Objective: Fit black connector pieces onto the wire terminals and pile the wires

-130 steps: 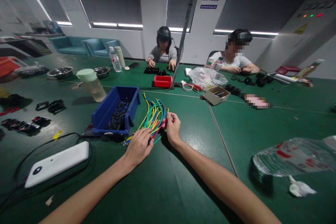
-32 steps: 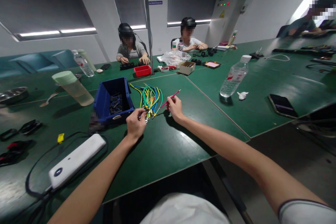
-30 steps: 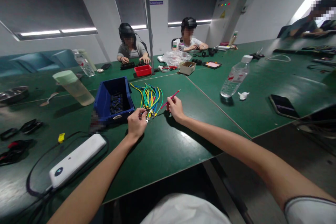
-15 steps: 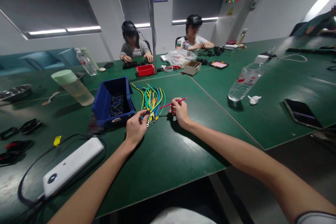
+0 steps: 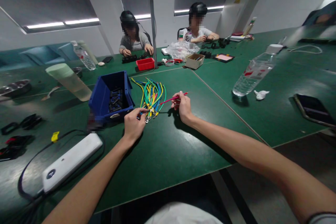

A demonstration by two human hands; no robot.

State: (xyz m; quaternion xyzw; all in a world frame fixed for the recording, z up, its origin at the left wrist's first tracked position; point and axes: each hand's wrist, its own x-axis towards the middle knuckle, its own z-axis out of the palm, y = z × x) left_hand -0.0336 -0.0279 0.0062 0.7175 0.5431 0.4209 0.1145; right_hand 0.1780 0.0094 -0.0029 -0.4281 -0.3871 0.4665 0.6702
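Observation:
My left hand [image 5: 134, 123] is closed in a pinch at the near left edge of a wire bundle [image 5: 152, 92]. What sits between its fingertips is small, dark and mostly hidden. The bundle's yellow, green and blue wires lie fanned on the table, with metal ring terminals [image 5: 147, 119] at their near ends. My right hand [image 5: 182, 106] is shut on a thin, straight red rod [image 5: 168, 101], its left end reaching over the wires. Left of the bundle stands a blue bin [image 5: 94, 99] containing several black parts [image 5: 117, 99].
A white power bank-like device [image 5: 72, 162] with a black cable lies at the near left. A cup [image 5: 69, 82] stands behind it, a water bottle [image 5: 253, 71] and phone [image 5: 313, 109] to the right. Across the green table [image 5: 168, 168], two people work by a red tray [image 5: 145, 64].
The view has shifted slightly, so the far people and wall sit higher. Both hands stay near the wires; the dark piece at my left fingertips shows less now. The red rod remains in my right hand.

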